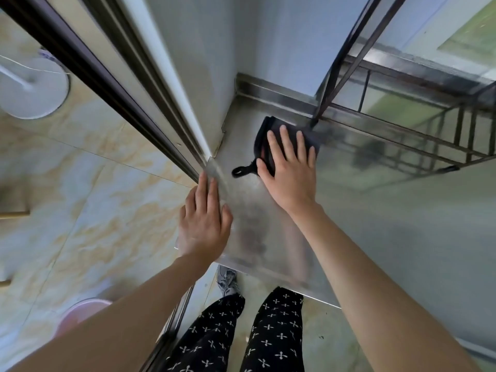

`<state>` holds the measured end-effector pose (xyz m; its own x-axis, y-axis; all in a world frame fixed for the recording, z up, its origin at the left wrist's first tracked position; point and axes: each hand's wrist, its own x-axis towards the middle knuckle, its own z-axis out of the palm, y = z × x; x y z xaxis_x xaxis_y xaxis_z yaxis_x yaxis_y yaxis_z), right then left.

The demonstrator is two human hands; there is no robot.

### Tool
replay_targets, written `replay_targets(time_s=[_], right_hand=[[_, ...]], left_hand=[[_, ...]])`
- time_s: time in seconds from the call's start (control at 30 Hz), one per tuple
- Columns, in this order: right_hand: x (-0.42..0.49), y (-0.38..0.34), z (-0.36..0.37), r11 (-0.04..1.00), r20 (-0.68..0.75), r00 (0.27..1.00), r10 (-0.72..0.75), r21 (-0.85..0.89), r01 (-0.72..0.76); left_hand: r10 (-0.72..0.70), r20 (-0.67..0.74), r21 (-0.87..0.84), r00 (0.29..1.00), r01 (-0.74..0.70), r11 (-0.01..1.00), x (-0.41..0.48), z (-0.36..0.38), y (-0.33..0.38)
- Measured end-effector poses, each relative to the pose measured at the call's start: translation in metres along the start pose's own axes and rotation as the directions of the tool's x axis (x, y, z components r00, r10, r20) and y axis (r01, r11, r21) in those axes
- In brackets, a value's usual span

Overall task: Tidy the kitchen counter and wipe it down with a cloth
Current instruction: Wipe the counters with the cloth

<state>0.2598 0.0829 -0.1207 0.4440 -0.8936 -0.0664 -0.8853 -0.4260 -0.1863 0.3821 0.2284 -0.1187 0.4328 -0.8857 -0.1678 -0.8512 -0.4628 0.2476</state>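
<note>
Near the counter's [257, 232] back corner, the flat-fingered right hand [288, 167] should keep the cloth [268, 130] pressed evenly; left hand [204, 218] rests spread, bracing

Black trousers [209, 336] with white crosses; seemingly grey shoe [226, 280].

Dark folded cloth [261, 138] with a small hanging loop is lying flat on the far part of the steel counter [249, 210], loop pointing near-left. Counter surface is looking smeared and reflective.
</note>
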Motion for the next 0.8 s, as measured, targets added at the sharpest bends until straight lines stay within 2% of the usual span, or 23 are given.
replay_targets(time_s=[0.1, 0.2, 0.27, 0.33, 0.4, 0.43, 0.53, 0.67, 0.73, 0.8], right_hand=[[-0.028, 0.046, -0.009, 0.988, 0.059, 0.987, 0.151, -0.023, -0.15], [-0.059, 0.099, -0.017, 0.945, 0.041, 0.944, 0.327, -0.04, -0.325], [-0.077, 0.127, -0.024, 0.876, 0.04, 0.876, 0.482, -0.033, -0.481], [-0.086, 0.137, -0.029, 0.774, 0.055, 0.773, 0.632, 0.005, -0.633], [-0.085, 0.126, -0.028, 0.7, 0.051, 0.702, 0.711, 0.046, -0.713], [-0.083, 0.114, -0.025, 0.697, 0.051, 0.7, 0.713, 0.06, -0.714], [-0.085, 0.059, -0.014, 0.821, 0.03, 0.823, 0.567, 0.067, -0.567], [-0.111, -0.013, 0.001, 0.97, 0.047, 0.971, 0.233, 0.055, -0.235], [-0.133, -0.022, 0.004, 0.999, 0.068, 0.996, 0.05, 0.013, -0.051], [-0.156, -0.005, 0.004, 0.999, 0.081, 0.996, -0.042, -0.028, 0.045]], left_hand=[[-0.003, -0.005, -0.009, 1.0, 0.003, 1.0, -0.001, -0.001, 0.002], [-0.003, 0.0, -0.016, 1.0, 0.003, 1.0, -0.001, -0.003, 0.003], [-0.009, 0.009, -0.021, 1.0, 0.009, 1.0, -0.001, -0.003, 0.003], [-0.013, 0.016, -0.021, 1.0, 0.013, 1.0, -0.001, -0.002, 0.003], [-0.018, 0.019, -0.016, 1.0, 0.018, 1.0, -0.001, -0.001, 0.003], [-0.02, 0.018, -0.019, 1.0, 0.02, 1.0, -0.001, -0.001, 0.002], [-0.02, 0.024, -0.049, 1.0, 0.022, 0.999, -0.003, -0.001, 0.003], [0.009, 0.044, -0.162, 0.999, -0.002, 0.987, -0.003, -0.007, -0.002], [0.061, 0.062, -0.354, 0.996, -0.035, 0.934, -0.006, -0.015, -0.012], [0.049, 0.082, -0.538, 0.995, 0.003, 0.843, -0.016, -0.022, -0.028]])
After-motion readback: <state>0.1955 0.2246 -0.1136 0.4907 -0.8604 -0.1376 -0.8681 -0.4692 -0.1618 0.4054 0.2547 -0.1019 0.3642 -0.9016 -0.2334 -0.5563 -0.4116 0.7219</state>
